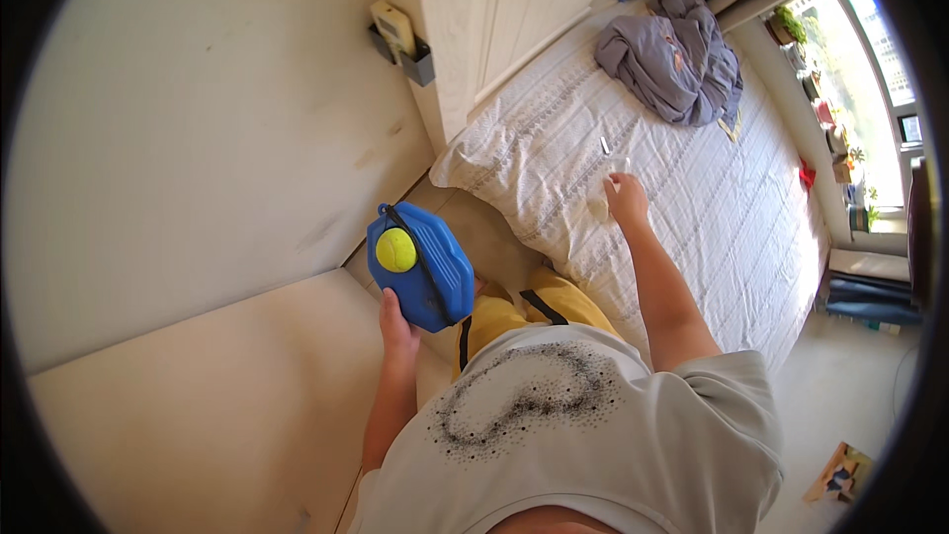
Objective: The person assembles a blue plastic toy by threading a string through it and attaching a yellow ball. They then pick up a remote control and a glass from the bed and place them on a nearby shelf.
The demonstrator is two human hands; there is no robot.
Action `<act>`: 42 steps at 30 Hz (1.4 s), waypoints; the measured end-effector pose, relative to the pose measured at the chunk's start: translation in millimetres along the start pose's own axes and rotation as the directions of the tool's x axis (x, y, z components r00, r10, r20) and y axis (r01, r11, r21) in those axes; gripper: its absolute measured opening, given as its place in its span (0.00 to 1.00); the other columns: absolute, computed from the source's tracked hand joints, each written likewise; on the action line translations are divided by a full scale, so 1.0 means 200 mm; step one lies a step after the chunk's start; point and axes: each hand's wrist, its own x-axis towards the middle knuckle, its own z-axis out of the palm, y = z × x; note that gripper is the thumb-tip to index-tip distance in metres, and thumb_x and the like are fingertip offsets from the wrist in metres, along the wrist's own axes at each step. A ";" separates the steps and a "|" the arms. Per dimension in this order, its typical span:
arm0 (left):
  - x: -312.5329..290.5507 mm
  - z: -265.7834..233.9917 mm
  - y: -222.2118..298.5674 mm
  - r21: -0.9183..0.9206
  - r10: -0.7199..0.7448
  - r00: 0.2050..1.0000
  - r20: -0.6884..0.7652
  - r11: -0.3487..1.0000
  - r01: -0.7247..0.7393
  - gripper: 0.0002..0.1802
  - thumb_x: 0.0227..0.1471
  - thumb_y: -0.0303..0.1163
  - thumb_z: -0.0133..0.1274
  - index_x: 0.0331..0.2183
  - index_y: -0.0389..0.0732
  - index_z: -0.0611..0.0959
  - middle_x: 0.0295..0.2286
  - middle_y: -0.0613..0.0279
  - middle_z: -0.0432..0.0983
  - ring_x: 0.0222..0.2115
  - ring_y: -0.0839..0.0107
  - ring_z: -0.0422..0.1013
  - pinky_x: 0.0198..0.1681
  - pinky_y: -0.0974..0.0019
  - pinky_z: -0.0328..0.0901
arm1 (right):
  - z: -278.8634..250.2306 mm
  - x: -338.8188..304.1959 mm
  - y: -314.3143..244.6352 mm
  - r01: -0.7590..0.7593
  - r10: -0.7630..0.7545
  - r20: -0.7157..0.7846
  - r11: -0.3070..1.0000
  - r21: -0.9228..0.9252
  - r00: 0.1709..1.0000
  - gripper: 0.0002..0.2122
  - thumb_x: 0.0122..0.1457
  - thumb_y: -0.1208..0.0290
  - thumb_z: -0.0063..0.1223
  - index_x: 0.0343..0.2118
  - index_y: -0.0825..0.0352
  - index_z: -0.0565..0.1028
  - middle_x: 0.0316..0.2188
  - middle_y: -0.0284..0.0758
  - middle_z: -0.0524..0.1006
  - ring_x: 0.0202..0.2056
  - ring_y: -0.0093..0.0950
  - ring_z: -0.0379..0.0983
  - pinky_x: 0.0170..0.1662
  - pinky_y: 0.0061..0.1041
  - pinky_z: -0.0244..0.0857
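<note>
My left hand (397,321) grips the lower edge of a blue plastic tennis trainer base (443,262), thumb on its face. A yellow-green tennis ball (396,250) sits in the hollow of the base, and a black cord crosses beside it. Over the bed, my right hand (627,200) has its fingers curled together at a small pale, see-through thing (619,165), too faint to name. Just beyond the fingers, a small white stick-like object (605,145) lies on the bedsheet (554,158).
A crumpled grey-purple quilt (677,59) lies on the far part of the bed. The white headboard (514,20) carries a dark holder (419,65) with a cream remote (393,28). Potted plants (788,25) line the windowsill at right. A pale wall (198,138) stands at left.
</note>
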 end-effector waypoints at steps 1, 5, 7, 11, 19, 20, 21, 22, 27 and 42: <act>0.01 0.03 -0.02 0.028 -0.015 1.000 -0.003 0.999 0.015 0.30 0.59 0.48 0.41 0.52 0.33 0.63 0.49 0.54 0.67 0.48 0.64 0.66 0.52 0.61 0.62 | 0.04 -0.04 0.25 -0.119 0.126 0.066 0.988 -0.101 0.990 0.17 0.50 0.57 0.55 0.38 0.64 0.77 0.38 0.39 0.76 0.42 0.38 0.71 0.44 0.34 0.65; 0.02 0.15 -0.15 0.203 -0.131 0.991 -0.033 0.970 0.135 0.30 0.59 0.49 0.41 0.52 0.34 0.63 0.48 0.54 0.67 0.48 0.63 0.66 0.51 0.61 0.63 | 0.13 -0.16 0.78 -0.392 0.447 0.140 0.869 -0.302 0.884 0.23 0.49 0.51 0.56 0.41 0.67 0.76 0.44 0.42 0.74 0.47 0.39 0.69 0.47 0.36 0.64; 0.03 0.21 -0.25 0.272 -0.165 0.985 -0.044 0.947 0.171 0.30 0.59 0.49 0.41 0.52 0.34 0.63 0.48 0.54 0.66 0.48 0.63 0.66 0.51 0.61 0.63 | 0.18 -0.03 0.79 -0.459 0.528 0.256 0.842 -0.285 0.810 0.26 0.48 0.49 0.56 0.43 0.68 0.74 0.45 0.43 0.74 0.48 0.39 0.69 0.47 0.37 0.64; 0.03 0.31 -0.52 0.340 -0.278 0.953 -0.122 0.890 0.303 0.30 0.59 0.49 0.41 0.52 0.34 0.63 0.49 0.55 0.66 0.48 0.64 0.65 0.51 0.61 0.62 | 0.45 0.28 0.89 -0.552 0.600 0.303 0.800 -0.235 0.740 0.27 0.45 0.48 0.59 0.41 0.67 0.75 0.42 0.42 0.75 0.45 0.38 0.72 0.45 0.36 0.66; 0.04 0.58 -0.83 0.459 -0.351 0.930 -0.108 0.812 0.360 0.29 0.59 0.46 0.42 0.52 0.34 0.63 0.49 0.56 0.66 0.48 0.66 0.65 0.51 0.62 0.61 | 0.70 0.56 1.10 -0.541 0.579 0.395 0.813 -0.215 0.713 0.23 0.41 0.50 0.62 0.35 0.65 0.78 0.36 0.39 0.78 0.40 0.36 0.75 0.41 0.33 0.69; 0.04 0.65 -0.83 0.478 -0.346 0.931 -0.115 0.802 0.357 0.29 0.59 0.46 0.42 0.53 0.35 0.63 0.49 0.56 0.66 0.48 0.66 0.65 0.51 0.62 0.61 | 0.69 0.57 1.13 -0.546 0.575 0.408 0.814 -0.199 0.709 0.23 0.41 0.50 0.62 0.35 0.65 0.78 0.35 0.39 0.78 0.40 0.36 0.75 0.40 0.33 0.69; 0.04 0.72 -0.83 0.491 -0.331 0.936 -0.117 0.800 0.344 0.29 0.59 0.47 0.42 0.53 0.35 0.63 0.49 0.56 0.66 0.48 0.66 0.65 0.52 0.62 0.61 | 0.68 0.57 1.15 -0.555 0.574 0.420 0.812 -0.180 0.703 0.23 0.40 0.51 0.62 0.34 0.65 0.78 0.35 0.39 0.78 0.39 0.36 0.75 0.40 0.33 0.69; 0.05 0.80 -0.83 0.508 -0.319 0.941 -0.115 0.795 0.331 0.29 0.59 0.47 0.43 0.52 0.35 0.63 0.49 0.56 0.66 0.48 0.66 0.65 0.52 0.61 0.61 | 0.68 0.55 1.16 -0.558 0.555 0.446 0.818 -0.138 0.702 0.23 0.40 0.51 0.62 0.34 0.65 0.78 0.35 0.40 0.78 0.39 0.36 0.75 0.40 0.33 0.69; 0.10 1.19 -0.83 0.607 -0.377 0.922 0.091 0.755 0.249 0.35 0.57 0.52 0.41 0.55 0.34 0.60 0.51 0.51 0.63 0.51 0.61 0.64 0.54 0.58 0.60 | 0.39 0.14 1.24 -0.666 0.569 0.447 0.741 0.087 0.691 0.26 0.38 0.50 0.60 0.33 0.71 0.77 0.35 0.46 0.77 0.38 0.41 0.74 0.41 0.35 0.68; 0.03 2.13 -1.70 0.945 -0.945 0.041 0.325 0.323 -0.058 0.26 0.61 0.45 0.39 0.51 0.34 0.65 0.47 0.56 0.68 0.47 0.67 0.67 0.51 0.64 0.61 | -0.46 -2.34 1.31 -0.646 0.874 0.201 -0.465 0.606 -0.442 0.26 0.42 0.50 0.60 0.34 0.73 0.78 0.31 0.45 0.79 0.33 0.36 0.77 0.37 0.31 0.69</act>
